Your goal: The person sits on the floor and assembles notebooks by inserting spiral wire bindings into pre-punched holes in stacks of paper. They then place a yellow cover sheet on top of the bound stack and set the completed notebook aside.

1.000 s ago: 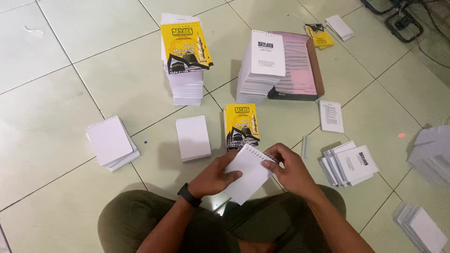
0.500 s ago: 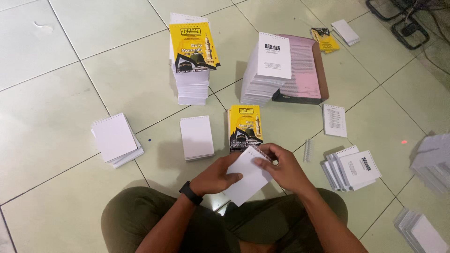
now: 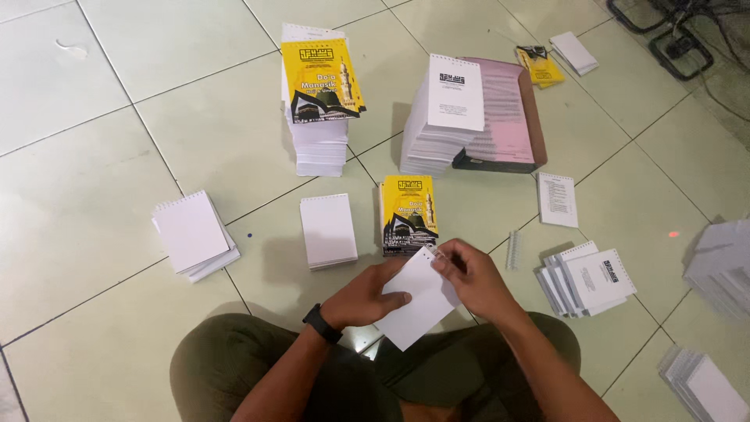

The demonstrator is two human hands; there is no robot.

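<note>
White punched sheets (image 3: 418,309), a thin block of them, sit between both hands just above the person's lap, over the tiled floor (image 3: 94,141). The left hand (image 3: 361,295) lies under and along the block's left edge, thumb pressed on its face, clamped on the paper. The right hand (image 3: 473,277) closes on the upper right corner, its fingertips (image 3: 439,260) pinched together at the punched edge, where a bit of wire binding shows. The block is tilted: its long axis runs from lower left to upper right, with the punched short edge pointing up and away from the body toward the yellow-covered booklet (image 3: 408,212) lying just beyond it. Left of that booklet lies a small white pad (image 3: 328,230); to the right, near the right hand, a loose spiral coil (image 3: 512,250) rests on the floor.
</note>
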